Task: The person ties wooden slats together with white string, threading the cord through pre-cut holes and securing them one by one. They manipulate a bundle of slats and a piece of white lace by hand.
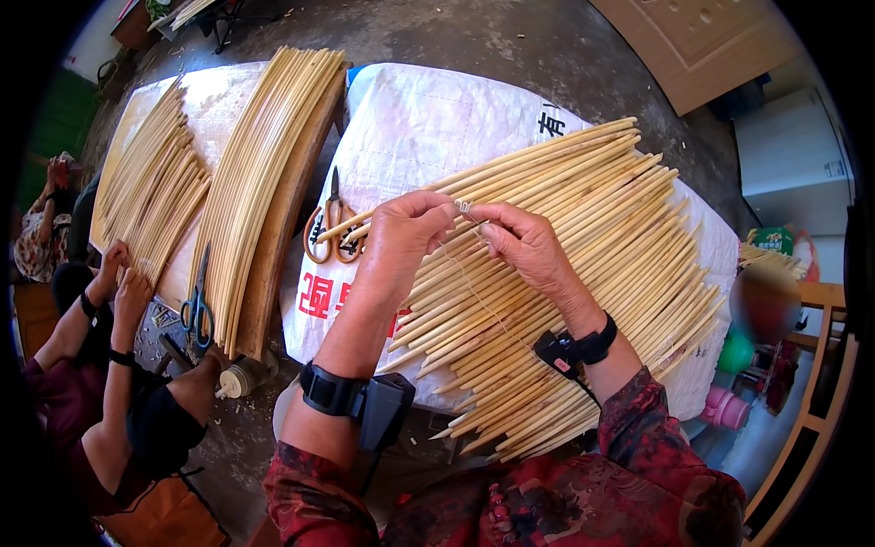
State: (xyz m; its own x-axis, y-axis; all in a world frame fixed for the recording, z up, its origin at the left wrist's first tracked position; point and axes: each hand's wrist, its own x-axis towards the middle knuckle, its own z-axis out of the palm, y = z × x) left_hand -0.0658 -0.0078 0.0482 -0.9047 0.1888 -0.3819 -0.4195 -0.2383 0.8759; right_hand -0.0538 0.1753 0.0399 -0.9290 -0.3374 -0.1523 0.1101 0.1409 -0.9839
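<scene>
My left hand [410, 232] and my right hand [529, 251] are raised close together over a wide layer of peeled, pale wooden sticks [565, 292]. Between my pinched fingertips is a thin pale string [463, 208], gathered there in small loops. Its loose end [483, 301] trails down across the sticks. Both hands are closed on this string. Just left of my left wrist, scissors with brown handles [317, 235] lie on the white woven sheet [410, 109], blades pointing away. One or two stick ends reach under my left hand.
To the left, a wooden board [283, 214] carries a long row of sticks [273, 155] and blue-handled scissors [198, 314]. A co-worker's hands [123, 278] rest at another stick bundle [159, 173]. A jar [239, 378] stands on the floor; a wooden frame [816, 392] is at right.
</scene>
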